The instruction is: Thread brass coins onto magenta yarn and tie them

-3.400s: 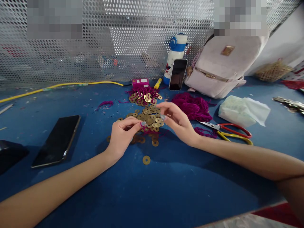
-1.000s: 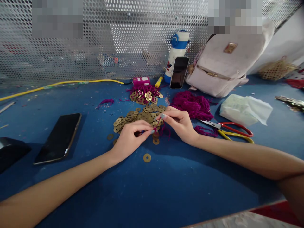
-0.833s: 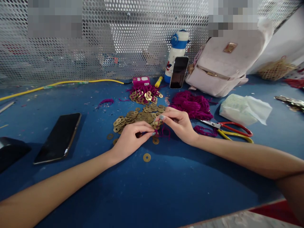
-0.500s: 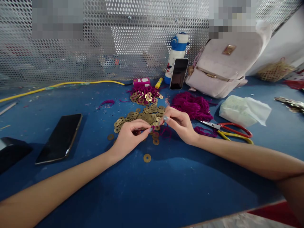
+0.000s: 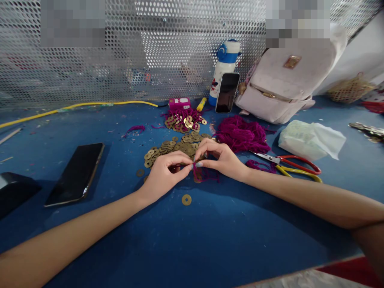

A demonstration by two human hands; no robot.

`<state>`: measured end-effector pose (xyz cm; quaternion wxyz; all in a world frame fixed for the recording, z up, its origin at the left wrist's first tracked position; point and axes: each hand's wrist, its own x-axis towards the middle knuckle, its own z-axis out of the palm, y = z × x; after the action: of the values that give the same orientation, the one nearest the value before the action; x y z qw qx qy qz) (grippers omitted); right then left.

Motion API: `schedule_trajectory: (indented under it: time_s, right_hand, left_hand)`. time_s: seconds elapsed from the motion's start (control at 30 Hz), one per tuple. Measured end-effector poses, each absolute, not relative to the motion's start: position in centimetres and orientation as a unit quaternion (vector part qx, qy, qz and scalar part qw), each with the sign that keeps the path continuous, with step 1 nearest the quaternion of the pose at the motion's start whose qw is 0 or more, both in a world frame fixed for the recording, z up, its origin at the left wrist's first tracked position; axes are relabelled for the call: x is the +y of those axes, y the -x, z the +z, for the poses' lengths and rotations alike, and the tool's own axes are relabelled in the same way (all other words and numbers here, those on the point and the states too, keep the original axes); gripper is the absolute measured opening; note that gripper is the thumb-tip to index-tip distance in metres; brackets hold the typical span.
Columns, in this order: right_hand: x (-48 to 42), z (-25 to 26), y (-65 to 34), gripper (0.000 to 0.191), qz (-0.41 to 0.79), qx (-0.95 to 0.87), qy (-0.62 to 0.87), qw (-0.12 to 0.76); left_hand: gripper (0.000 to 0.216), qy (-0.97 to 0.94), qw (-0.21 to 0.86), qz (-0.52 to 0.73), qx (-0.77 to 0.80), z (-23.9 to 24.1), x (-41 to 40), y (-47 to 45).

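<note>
Purple cord (image 5: 195, 171) sits between the two hands, just in front of the coin pile (image 5: 168, 147) at the middle of the blue desk (image 5: 192, 244). The left hand (image 5: 165, 172) pinches it between thumb and forefinger; the fingers of the right hand (image 5: 226, 163) come in from the other side, thumb and forefinger pinching it right beside the left fingertips. Thin loose strands trail below the right hand, partly over a coin whose link to the cord I cannot tell. One round coin (image 5: 186, 203) with a square hole lies apart, nearer the person. Behind the pile is a cluster of coins mixed with purple strands (image 5: 195, 116), touching or nearly touching a magenta box (image 5: 180, 103). Beyond the right hand rests a purple yarn heap (image 5: 242, 134), with scissors (image 5: 276, 159) near it, their red and yellow handles pointing right.
</note>
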<state>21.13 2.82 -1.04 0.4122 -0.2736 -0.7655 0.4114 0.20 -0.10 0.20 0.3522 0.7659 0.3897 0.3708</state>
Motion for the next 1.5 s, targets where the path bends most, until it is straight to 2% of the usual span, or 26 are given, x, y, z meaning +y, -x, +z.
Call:
schedule_trajectory:
  time_s: [0.2, 0.6, 0.83, 0.9, 1.03, 1.1, 1.17, 1.27, 1.4, 1.5]
  right_hand:
    - [2.4, -0.7, -20.9, 0.023, 0.401, -0.772, 0.268, 0.414]
    - [2.2, -0.7, -20.9, 0.024, 0.39, -0.783, 0.269, 0.402]
    - [2.5, -0.9, -20.7, 0.028, 0.529, -0.71, 0.269, 0.379]
    - [2.8, -0.5, -20.9, 0.028, 0.565, -0.698, 0.265, 0.352]
    - [3.1, 1.1, -21.8, 0.027, 0.658, -0.685, 0.23, 0.211]
    - [3.2, 2.0, -22.2, 0.03, 0.694, -0.668, 0.207, 0.172]
    - [3.2, 3.0, -22.6, 0.038, 0.725, -0.634, 0.19, 0.189]
    - [3.3, 4.4, -23.2, 0.049, 0.73, -0.597, 0.189, 0.273]
    - [4.2, 5.5, -23.9, 0.055, 0.626, -0.622, 0.261, 0.392]
    - [4.9, 5.3, -24.1, 0.047, 0.525, -0.627, 0.322, 0.478]
  left_hand:
    - [0.012, -0.775, 0.347, 0.371, 0.377, 0.4, -0.2, -0.3]
    - [0.012, -0.773, 0.344, 0.377, 0.376, 0.2, 0.0, -0.3]
    - [0.014, -0.769, 0.36, 0.371, 0.376, 0.4, 0.0, -0.3]
    - [0.014, -0.767, 0.358, 0.374, 0.378, 0.4, 0.0, -0.2]
    - [0.013, -0.763, 0.36, 0.373, 0.385, 0.5, 0.0, -0.3]
    - [0.014, -0.761, 0.362, 0.371, 0.39, 0.5, 0.0, -0.3]
    - [0.016, -0.76, 0.366, 0.368, 0.391, 0.4, 0.0, -0.4]
    - [0.018, -0.755, 0.38, 0.368, 0.388, 0.3, 0.1, -0.4]
    - [0.011, -0.741, 0.386, 0.385, 0.392, 0.0, 0.2, -0.3]
    - [0.007, -0.73, 0.384, 0.399, 0.401, -0.2, 0.2, -0.2]
